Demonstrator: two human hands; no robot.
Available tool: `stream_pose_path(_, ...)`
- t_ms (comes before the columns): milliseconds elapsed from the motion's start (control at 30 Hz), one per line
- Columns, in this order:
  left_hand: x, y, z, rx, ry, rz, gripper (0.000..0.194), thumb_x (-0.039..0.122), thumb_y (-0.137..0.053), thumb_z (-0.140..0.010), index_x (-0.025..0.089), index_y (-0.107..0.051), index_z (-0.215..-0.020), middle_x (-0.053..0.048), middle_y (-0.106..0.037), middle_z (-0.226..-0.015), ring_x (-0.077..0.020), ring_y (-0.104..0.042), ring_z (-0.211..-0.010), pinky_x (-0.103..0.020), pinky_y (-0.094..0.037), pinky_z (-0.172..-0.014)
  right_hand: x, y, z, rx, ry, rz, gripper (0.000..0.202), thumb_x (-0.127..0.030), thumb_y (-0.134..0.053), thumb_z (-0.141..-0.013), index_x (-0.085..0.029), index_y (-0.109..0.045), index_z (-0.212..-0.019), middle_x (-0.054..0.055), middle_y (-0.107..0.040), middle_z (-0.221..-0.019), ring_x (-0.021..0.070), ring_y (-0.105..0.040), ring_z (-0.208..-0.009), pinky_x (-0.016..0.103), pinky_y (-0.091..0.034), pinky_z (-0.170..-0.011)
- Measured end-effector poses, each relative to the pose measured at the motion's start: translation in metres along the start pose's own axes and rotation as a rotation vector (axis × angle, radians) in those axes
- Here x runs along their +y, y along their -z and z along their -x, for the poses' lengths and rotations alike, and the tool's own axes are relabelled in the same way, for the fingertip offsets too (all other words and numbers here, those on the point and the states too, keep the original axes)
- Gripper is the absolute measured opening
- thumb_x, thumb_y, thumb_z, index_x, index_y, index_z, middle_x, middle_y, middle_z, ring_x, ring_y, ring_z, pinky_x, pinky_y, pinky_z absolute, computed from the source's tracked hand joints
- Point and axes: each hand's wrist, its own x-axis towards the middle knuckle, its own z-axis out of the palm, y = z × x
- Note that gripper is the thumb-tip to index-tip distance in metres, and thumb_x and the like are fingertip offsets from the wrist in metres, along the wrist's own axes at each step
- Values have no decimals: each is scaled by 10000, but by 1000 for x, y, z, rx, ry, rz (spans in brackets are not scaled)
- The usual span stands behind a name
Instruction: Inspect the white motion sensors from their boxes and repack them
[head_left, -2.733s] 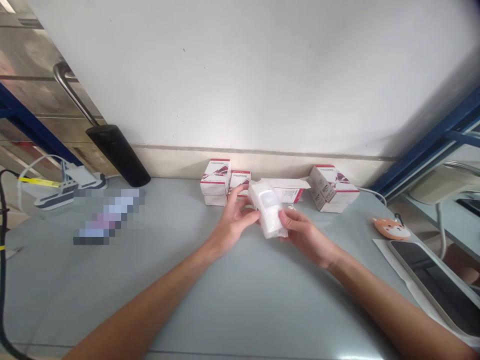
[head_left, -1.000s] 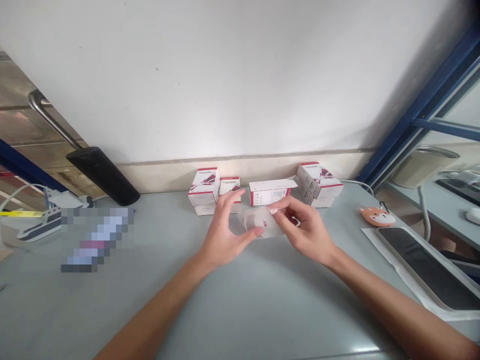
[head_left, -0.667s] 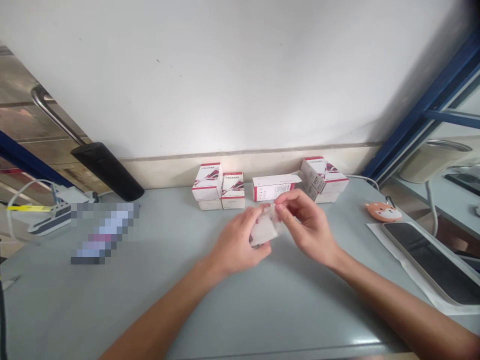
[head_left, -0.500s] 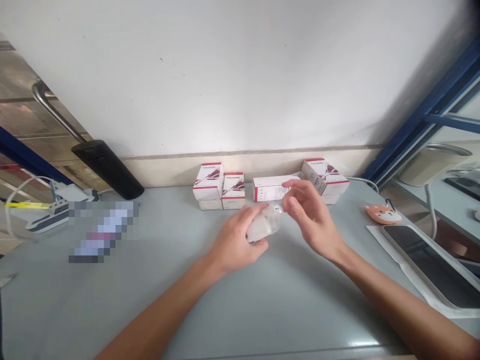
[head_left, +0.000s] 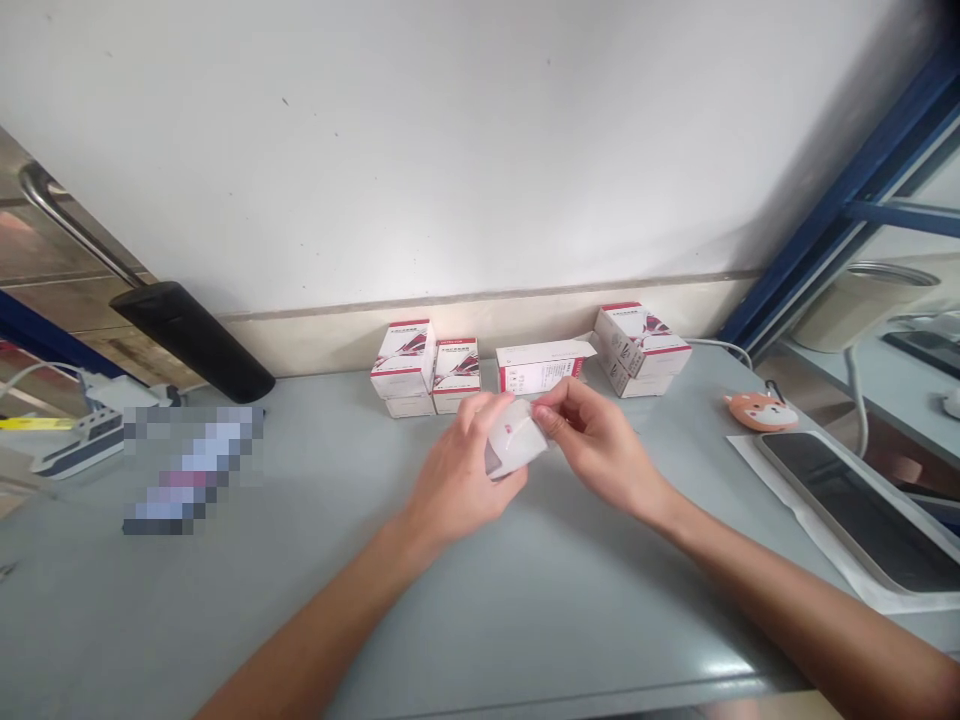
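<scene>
- Left hand (head_left: 461, 472): fingers curled around the plastic-wrapped white device (head_left: 517, 440), 9 o'clock side
- Device: at 6 o'clock from the red-and-white carton (head_left: 529, 374); likely light, stiff, slippery; best held by its sides
- Right hand (head_left: 596, 438): thumb and fingertips pinching the device's 2 o'clock edge

Print on the boxes (head_left: 457, 372) is illegibly small.

The left hand (head_left: 459, 475) curls in a grip, fingers (head_left: 478, 410) on the far side, thumb (head_left: 511, 488) nearer the body; just to its right, the right hand (head_left: 598, 440) pinches with thumb and forefinger (head_left: 564, 392). Both forearms (head_left: 330, 612) (bare) slant inward to the hands.
</scene>
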Motion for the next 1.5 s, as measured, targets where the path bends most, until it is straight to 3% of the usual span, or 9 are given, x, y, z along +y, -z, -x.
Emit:
stream_pose_path(200, 0, 7, -8, -35, 55, 203, 434, 324, -692, -987, 331, -546, -1396, -69, -642, -1382, -238, -619, -1290, -387, -543, -1044, 2, 11, -5, -20, 135, 118, 201, -386, -536, -1077, -238, -543, -940, -13, -540, -807, 160, -493, -736, 314, -404, -679)
stream_pose_path(400, 5, 14, -12, -190, 354, 535, 418, 500, -637, -1005, 287, -625, -1364, -76, -700, -1348, -266, -692, -1173, -366, -570, -951, 1, 17, -6, -73, 207, 375, 187, -350, -498, -1078, -249, -504, -921, -11, -570, -769, 157, -462, -654, 304, -369, -612)
stream_pose_path(600, -3, 24, -18, -528, 716, 982, 628, 674, -528, -996, 249, -544, -1458, -118, -771, -1041, -265, -768, -760, -323, -547, -583, 6, 21, -12, -160, 185, 445, 197, -336, -481, -1068, -243, -506, -896, -10, -584, -764, 158, -480, -665, 301, -364, -617)
stream_pose_path(767, -6, 41, -24, -419, 623, 1353, 852, 700, -660, -863, 376, -365, -1594, -129, -649, -1449, -338, -785, -979, -546, -609, -895, 11, 25, -20, 16, 12, 308, 322, -477, -465, -1065, -229, -512, -864, -10, -535, -766, 163, -459, -698, 308, -375, -637)
stream_pose_path(867, -3, 46, -25, -366, 531, 1256, 976, 525, -877, -755, 415, -364, -1579, -103, -576, -1544, -353, -753, -1138, -584, -536, -1094, 15, 27, -24, 77, -114, 186, 413, -574, -474, -1044, -229, -477, -818, -23, -475, -735, 154, -424, -673, 307, -364, -621)
stream_pose_path(967, -1, 40, -24, -292, 580, 1049, 796, 430, -841, -859, 371, -409, -1526, -115, -629, -1456, -266, -800, -958, -525, -589, -1025, 17, 26, -25, 112, -117, 117, 430, -610, -503, -1028, -229, -480, -829, -28, -472, -734, 151, -427, -672, 304, -360, -622)
stream_pose_path(1167, 0, 26, -22, -264, 634, 891, 738, 672, -605, -971, 260, -377, -1538, -3, -710, -718, -191, -715, -561, -292, -553, -566, 19, 24, -22, 151, 21, 79, 336, -533, -535, -1049, -224, -541, -919, -16, -524, -817, 157, -462, -738, 306, -379, -680)
stream_pose_path(1333, -5, 19, -20, -197, 715, 724, 730, 821, -425, -949, 184, -588, -1265, -27, -711, -744, -156, -619, -446, -255, -421, -407, 22, 18, -20, 128, 100, 70, 276, -462, -531, -1060, -230, -520, -910, -20, -515, -799, 156, -462, -720, 306, -361, -660)
stream_pose_path(1500, -18, 16, -20, -236, 863, 763, 795, 847, -300, -949, 155, -689, -942, -45, -666, -632, -155, -578, -492, -270, -432, -488, 18, 10, -13, 117, 199, 94, 234, -405, -541, -1058, -238, -522, -895, -5, -551, -793, 170, -504, -734, 316, -398, -684)
